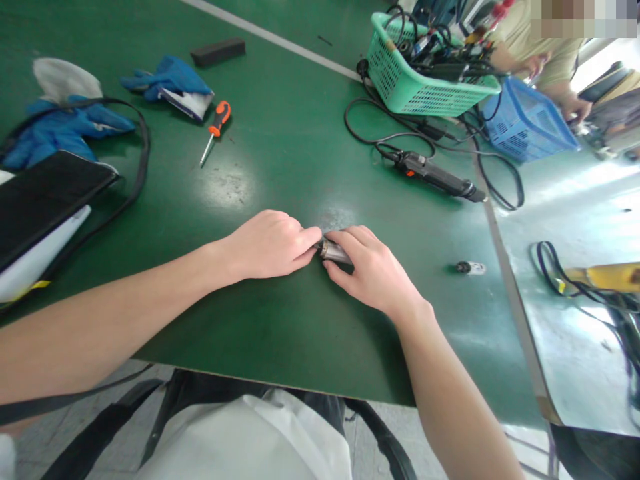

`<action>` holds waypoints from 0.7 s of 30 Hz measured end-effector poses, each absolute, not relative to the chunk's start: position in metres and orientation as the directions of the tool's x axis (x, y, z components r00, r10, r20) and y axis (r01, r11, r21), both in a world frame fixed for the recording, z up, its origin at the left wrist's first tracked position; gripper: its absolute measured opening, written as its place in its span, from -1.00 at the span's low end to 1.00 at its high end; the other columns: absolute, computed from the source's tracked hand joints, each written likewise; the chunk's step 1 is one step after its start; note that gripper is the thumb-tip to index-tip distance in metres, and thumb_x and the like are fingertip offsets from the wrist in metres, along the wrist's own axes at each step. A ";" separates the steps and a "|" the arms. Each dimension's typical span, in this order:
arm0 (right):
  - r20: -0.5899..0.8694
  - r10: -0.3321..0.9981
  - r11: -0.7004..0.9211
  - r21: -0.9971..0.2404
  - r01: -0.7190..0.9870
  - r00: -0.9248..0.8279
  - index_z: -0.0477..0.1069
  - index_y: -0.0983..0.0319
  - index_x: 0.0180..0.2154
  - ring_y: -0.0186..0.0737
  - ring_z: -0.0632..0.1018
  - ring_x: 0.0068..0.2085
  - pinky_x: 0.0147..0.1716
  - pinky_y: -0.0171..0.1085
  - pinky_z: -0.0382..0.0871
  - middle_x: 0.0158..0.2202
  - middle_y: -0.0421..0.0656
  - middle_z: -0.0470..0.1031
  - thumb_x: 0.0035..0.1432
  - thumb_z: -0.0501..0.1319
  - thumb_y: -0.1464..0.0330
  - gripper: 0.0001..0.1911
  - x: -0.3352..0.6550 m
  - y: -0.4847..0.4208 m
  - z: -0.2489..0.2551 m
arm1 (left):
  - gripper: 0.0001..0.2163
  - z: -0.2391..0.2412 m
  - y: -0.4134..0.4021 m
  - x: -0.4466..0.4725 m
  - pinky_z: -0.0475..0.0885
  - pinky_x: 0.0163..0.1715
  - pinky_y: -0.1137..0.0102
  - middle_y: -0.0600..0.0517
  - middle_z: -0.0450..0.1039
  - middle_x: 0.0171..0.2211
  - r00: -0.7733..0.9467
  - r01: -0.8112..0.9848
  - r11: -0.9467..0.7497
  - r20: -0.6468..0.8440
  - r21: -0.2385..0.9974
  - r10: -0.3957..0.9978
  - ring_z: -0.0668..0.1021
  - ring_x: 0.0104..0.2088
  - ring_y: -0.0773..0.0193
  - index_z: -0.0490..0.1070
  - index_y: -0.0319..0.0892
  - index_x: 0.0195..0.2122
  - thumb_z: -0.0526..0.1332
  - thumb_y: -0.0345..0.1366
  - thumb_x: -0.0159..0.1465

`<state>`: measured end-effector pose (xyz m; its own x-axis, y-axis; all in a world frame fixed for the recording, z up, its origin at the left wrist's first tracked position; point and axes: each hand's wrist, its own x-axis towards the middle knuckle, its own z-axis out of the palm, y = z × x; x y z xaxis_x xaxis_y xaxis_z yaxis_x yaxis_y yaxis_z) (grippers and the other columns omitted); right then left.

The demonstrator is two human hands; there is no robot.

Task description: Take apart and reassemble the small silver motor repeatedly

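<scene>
White clothing (255, 440) faces the table edge (225, 373), both hands (275, 245) (373, 270) holding a metal cylinder (335, 252) with open room around.

Plain off-white top (250, 443), soft creases across the front, dark cloth (327, 407) showing past its edge, garment or seat unclear; left forearm (125, 310), right forearm (450, 393), left hand (273, 247), right hand (370, 270) all bare.

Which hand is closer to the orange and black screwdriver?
Left. The left hand is on the person's side of the screwdriver, a bit to its right; the right hand is farther right, around a metal cylinder.
</scene>
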<state>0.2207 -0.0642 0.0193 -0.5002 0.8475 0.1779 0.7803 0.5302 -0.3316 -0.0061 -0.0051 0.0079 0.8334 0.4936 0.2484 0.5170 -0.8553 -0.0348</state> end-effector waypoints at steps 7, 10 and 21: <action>0.180 0.807 0.589 -0.305 0.748 -0.563 0.34 0.23 0.15 0.05 0.51 0.02 0.07 0.00 0.46 -0.01 0.03 0.51 0.39 0.14 0.42 -0.68 0.218 -0.066 0.020 | -0.75 0.009 -0.005 -0.007 0.35 -0.43 0.32 -0.04 0.54 -0.47 0.834 0.513 -0.858 0.249 -0.021 0.492 0.59 -0.46 0.13 0.48 -0.19 -0.27 0.08 -0.21 0.46; 0.162 0.805 0.592 -0.286 0.754 -0.571 0.34 0.23 0.15 0.05 0.52 -0.01 0.04 0.01 0.47 -0.02 0.01 0.53 0.42 0.13 0.41 -0.69 0.220 -0.066 0.022 | -0.75 0.009 -0.005 -0.007 0.34 -0.43 0.32 -0.04 0.55 -0.47 0.830 0.523 -0.852 0.237 -0.017 0.505 0.60 -0.45 0.12 0.48 -0.19 -0.25 0.10 -0.19 0.46; 0.071 0.825 0.563 -0.188 0.805 -0.561 0.46 0.14 0.07 0.05 0.53 0.05 0.06 0.06 0.46 0.03 0.01 0.52 0.37 0.03 0.56 -0.62 0.226 -0.068 0.033 | -0.67 0.011 -0.004 -0.007 0.32 -0.43 0.37 -0.04 0.57 -0.43 0.819 0.557 -0.830 0.161 -0.001 0.550 0.62 -0.41 0.14 0.49 -0.21 -0.19 0.22 0.00 0.42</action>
